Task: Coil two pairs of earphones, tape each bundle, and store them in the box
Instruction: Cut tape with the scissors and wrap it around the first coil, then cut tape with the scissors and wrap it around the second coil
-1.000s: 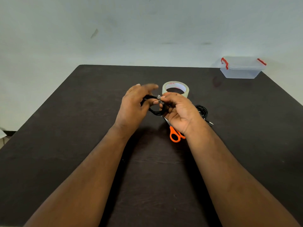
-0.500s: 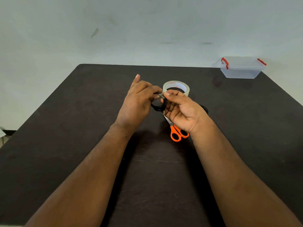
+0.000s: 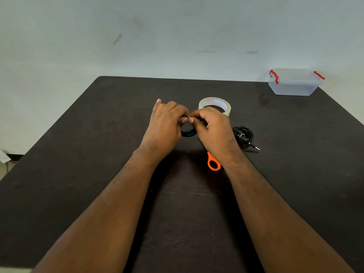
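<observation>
A coiled black earphone bundle hangs between my two hands above the middle of the dark table. My left hand grips its left side with curled fingers. My right hand pinches the top of the coil, fingertips meeting those of the left. A second coiled black earphone bundle lies on the table to the right, its jack pointing right. The tape roll stands just behind my right hand. The clear box with red latches sits at the far right corner, lid on.
Orange-handled scissors lie under my right wrist, mostly hidden. The table's far edge meets a pale wall. Its left edge drops off to the floor.
My left hand's fingers have curled down onto the coil. My right hand has shifted slightly, covering more of the scissors and uncovering the second bundle.
</observation>
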